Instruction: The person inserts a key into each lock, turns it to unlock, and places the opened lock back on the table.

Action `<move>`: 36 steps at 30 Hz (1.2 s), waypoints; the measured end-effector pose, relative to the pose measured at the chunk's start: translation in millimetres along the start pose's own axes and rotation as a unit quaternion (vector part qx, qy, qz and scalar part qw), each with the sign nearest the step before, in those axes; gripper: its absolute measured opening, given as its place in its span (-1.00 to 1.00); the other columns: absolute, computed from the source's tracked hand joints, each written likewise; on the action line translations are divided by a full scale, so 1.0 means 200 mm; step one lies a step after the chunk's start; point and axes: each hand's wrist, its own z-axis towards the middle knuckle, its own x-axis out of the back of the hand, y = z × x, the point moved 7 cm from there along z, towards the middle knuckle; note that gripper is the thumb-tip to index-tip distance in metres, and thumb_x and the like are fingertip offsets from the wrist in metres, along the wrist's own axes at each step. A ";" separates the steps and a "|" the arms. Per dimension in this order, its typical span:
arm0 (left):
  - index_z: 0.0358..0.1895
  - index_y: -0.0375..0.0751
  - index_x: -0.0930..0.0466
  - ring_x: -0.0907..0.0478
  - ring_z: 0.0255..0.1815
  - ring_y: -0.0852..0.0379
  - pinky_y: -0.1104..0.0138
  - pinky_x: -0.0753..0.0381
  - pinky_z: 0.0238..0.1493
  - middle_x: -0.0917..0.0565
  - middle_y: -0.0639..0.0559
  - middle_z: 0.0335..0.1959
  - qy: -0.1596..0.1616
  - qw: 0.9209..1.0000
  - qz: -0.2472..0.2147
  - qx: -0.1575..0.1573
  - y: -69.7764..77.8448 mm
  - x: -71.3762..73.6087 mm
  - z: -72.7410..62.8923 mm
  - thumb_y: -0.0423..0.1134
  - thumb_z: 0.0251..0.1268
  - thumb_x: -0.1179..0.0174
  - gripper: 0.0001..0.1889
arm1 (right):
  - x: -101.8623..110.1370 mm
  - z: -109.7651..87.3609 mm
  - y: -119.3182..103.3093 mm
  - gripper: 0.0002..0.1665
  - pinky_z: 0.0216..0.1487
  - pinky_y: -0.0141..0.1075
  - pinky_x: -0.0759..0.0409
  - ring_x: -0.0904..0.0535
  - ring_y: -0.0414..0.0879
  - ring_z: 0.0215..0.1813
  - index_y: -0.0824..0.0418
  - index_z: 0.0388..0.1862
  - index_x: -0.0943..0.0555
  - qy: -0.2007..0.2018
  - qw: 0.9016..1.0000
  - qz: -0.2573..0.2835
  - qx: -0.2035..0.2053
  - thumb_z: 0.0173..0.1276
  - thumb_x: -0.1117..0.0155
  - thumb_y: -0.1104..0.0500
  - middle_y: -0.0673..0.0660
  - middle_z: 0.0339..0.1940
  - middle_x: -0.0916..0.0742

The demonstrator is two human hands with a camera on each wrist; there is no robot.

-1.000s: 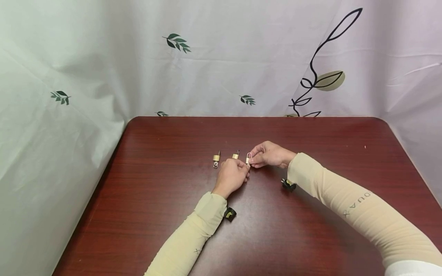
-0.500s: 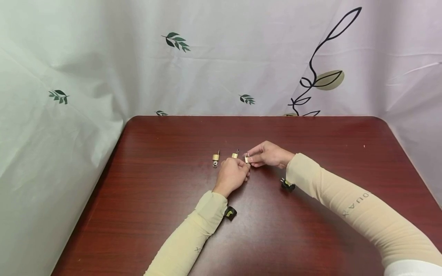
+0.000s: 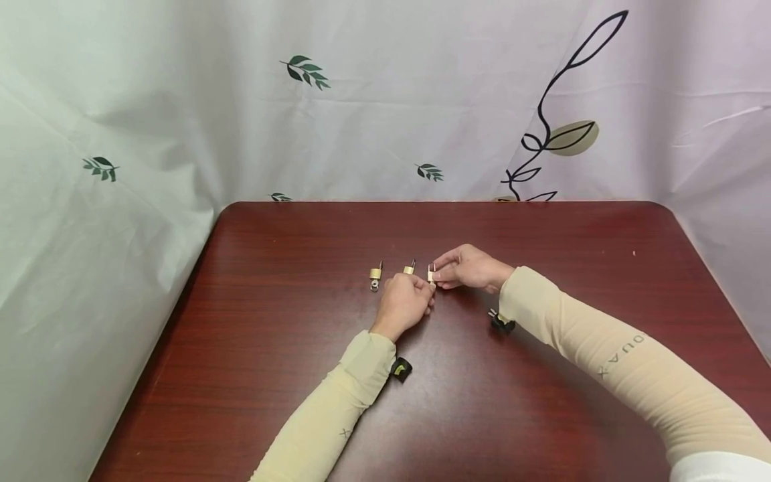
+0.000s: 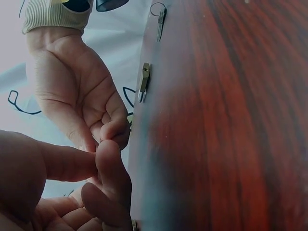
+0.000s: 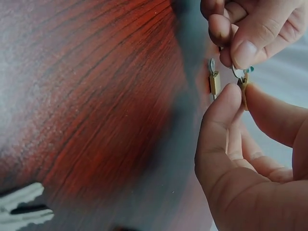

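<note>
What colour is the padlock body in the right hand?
Brassy gold: the padlock body shows best from the right wrist.

Gold padlock (image 3: 431, 276) — red table (image 3: 289, 335) (dark-streaked) — white curtain (image 3: 361, 134), green sprigs (image 3: 310, 67).

Metal is seen in the held boxy gold-coloured padlock (image 3: 430, 276), glossy wood grain on the red-brown, round-cornered table (image 3: 512, 415).

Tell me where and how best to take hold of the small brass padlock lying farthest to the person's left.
Pinch the padlock's boxy brass body across its two sides, probably from above and slightly left. Its thin metal shackle points away from the person and a silver metal piece sits at the near end, leaving the sides bare; another brass padlock lies to the right.
</note>
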 end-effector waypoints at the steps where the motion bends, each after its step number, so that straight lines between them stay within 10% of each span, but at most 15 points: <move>1: -0.46 -0.14 -0.76 -0.61 -0.67 0.27 0.36 -0.50 -0.47 -0.68 0.17 -0.67 -0.001 1.000 -0.003 0.002 0.00 0.00 0.00 -0.20 0.39 -0.22 -0.76 | 0.00 0.00 0.00 -0.55 -0.13 -0.35 -0.68 -0.68 -0.22 -0.30 0.68 0.21 -0.44 0.000 1.000 0.002 -0.001 0.42 -0.21 0.44 0.18 -0.21 -0.75; 15: -0.42 -0.13 -0.80 -0.63 -0.68 0.27 0.38 -0.51 -0.44 -0.67 0.22 -0.67 -0.021 1.000 0.010 0.016 -0.02 0.00 -0.01 -0.23 0.32 -0.25 -0.81 | 0.04 0.03 0.03 -0.66 -0.27 -0.37 -0.68 -0.65 -0.24 -0.41 0.63 0.02 -0.57 0.042 0.998 -0.052 -0.018 0.34 -0.31 0.41 0.14 -0.33 -0.73; 36: -0.41 -0.15 -0.78 -0.63 -0.66 0.25 0.37 -0.53 -0.39 -0.69 0.17 -0.64 -0.013 1.000 -0.014 0.022 -0.04 0.04 -0.01 -0.29 0.33 -0.20 -0.81 | 0.07 0.03 -0.03 -0.83 -0.37 -0.35 -0.51 -0.56 -0.15 -0.42 0.27 -0.33 -0.78 0.122 0.955 -0.271 -0.004 0.25 -0.48 0.16 0.02 -0.55 -0.73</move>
